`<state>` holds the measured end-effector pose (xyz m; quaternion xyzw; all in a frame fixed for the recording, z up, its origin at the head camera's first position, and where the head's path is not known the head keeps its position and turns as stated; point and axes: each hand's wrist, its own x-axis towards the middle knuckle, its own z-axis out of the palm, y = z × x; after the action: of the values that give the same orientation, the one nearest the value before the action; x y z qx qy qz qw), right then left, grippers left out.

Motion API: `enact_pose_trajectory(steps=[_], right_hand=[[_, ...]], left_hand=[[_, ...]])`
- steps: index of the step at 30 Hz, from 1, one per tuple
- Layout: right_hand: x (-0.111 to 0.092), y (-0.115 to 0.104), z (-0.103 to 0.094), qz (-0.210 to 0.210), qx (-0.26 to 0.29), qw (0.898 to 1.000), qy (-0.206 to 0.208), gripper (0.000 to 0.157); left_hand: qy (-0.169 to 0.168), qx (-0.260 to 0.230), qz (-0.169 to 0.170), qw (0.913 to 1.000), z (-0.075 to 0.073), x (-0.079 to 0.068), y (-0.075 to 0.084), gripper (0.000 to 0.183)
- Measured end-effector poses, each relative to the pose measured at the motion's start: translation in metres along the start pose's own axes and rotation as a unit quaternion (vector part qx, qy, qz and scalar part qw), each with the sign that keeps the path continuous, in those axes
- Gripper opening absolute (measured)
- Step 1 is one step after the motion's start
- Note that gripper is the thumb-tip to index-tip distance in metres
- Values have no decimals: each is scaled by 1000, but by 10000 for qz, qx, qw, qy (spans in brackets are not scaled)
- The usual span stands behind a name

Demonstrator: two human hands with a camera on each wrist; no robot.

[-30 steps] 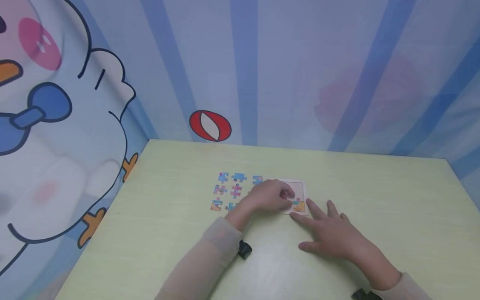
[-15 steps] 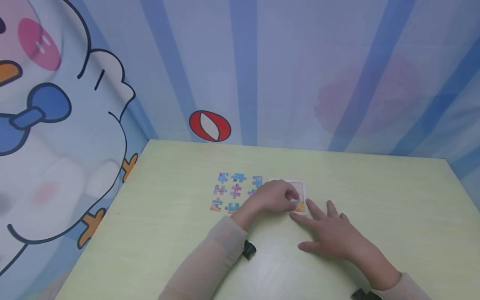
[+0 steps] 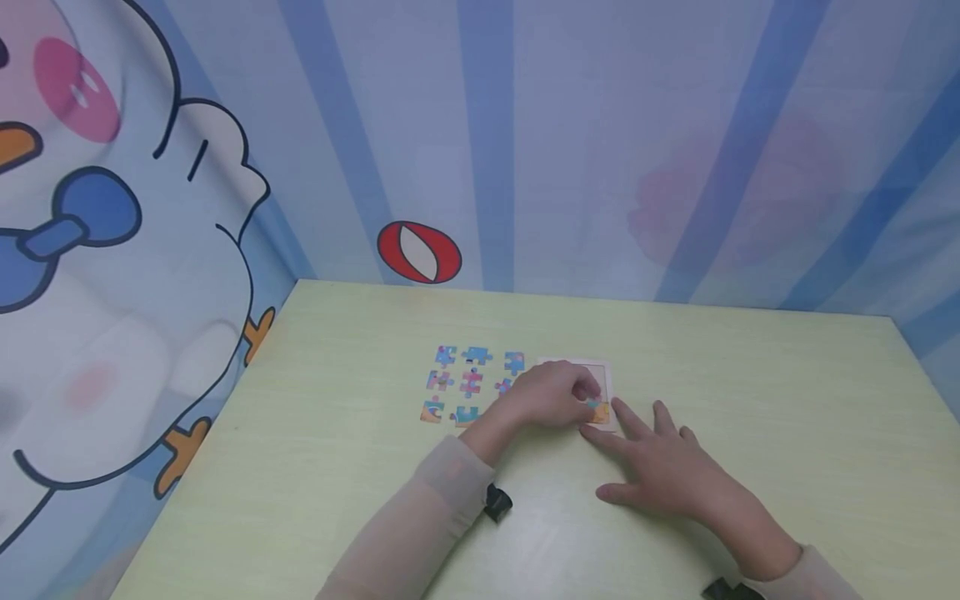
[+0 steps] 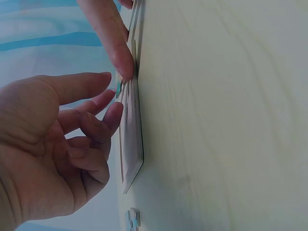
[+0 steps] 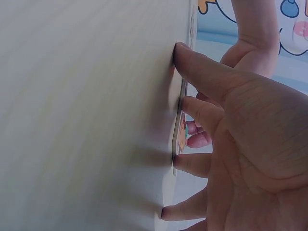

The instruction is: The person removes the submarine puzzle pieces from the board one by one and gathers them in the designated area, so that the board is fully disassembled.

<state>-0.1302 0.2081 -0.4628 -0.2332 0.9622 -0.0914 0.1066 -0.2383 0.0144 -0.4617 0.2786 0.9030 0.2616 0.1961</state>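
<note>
A pale puzzle frame [image 3: 608, 385] lies on the table under my left hand [image 3: 550, 395], which covers much of it. An orange puzzle piece [image 3: 602, 412] sits in its lower right corner. In the left wrist view, a small puzzle piece [image 4: 118, 88] with a teal patch shows between my left thumb and fingertips, low over the frame. My right hand [image 3: 667, 472] lies with fingers spread, its fingertips on the table and along the frame's lower right edge.
Left of the frame, several loose puzzle pieces [image 3: 472, 382] lie in rows on the pale table [image 3: 360, 483]; my left forearm passes close to them. A printed backdrop [image 3: 577, 150] stands behind the table.
My left hand has moved slightly right and over the corner piece, then stayed nearly still. The right hand has kept its place.
</note>
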Motion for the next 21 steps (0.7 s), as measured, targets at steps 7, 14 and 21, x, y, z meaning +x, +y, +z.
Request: enact_pose_trajectory(steps=[7,14,21], right_hand=[[-1,-1,0,-2,-16,9999,102,75],[0,-1,0,2,-34,10000,92,76],[-1,0,1,12,-15,9999,148,76]], left_hand=[[31,-297,56,9995,0,-3,-1,22],[142,-306,-39,9994,5,0,0,22],[284,-175,-89,9994,5,0,3,21]])
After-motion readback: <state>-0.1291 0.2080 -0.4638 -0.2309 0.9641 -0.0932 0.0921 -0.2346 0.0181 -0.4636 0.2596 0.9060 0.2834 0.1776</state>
